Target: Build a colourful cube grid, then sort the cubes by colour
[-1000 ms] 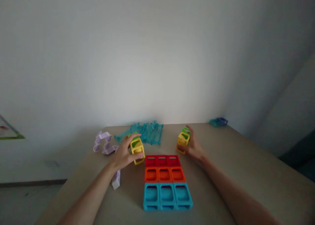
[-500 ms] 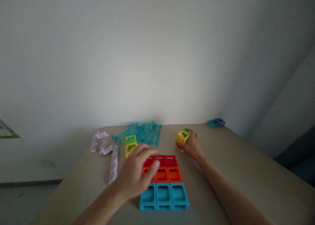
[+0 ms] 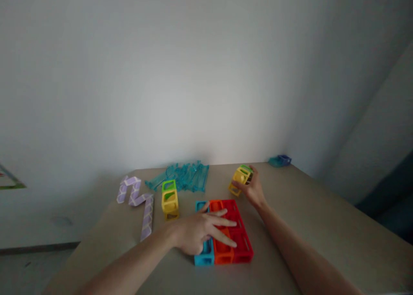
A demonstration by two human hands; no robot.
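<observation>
My left hand (image 3: 206,230) lies with its fingers spread across a flat block of joined open-frame cubes, made of a blue row (image 3: 204,259), an orange row (image 3: 223,257) and a red row (image 3: 242,255). The red side faces right. On the right, my right hand (image 3: 253,189) grips a yellow and green cube piece (image 3: 240,177) between thumb and fingers, tilted above the table. Left of the block stands another yellow and green cube piece (image 3: 170,199), which neither hand touches.
A lilac folding snake toy (image 3: 147,217) lies at the left of the table (image 3: 300,226). Clear turquoise plastic parts (image 3: 190,176) are heaped near the wall. A small turquoise and dark blue item (image 3: 280,160) sits at the far right corner.
The block has turned about a quarter turn, its blue row going from the near side to the left. My left hand has come down onto it. The piece in my right hand has tilted.
</observation>
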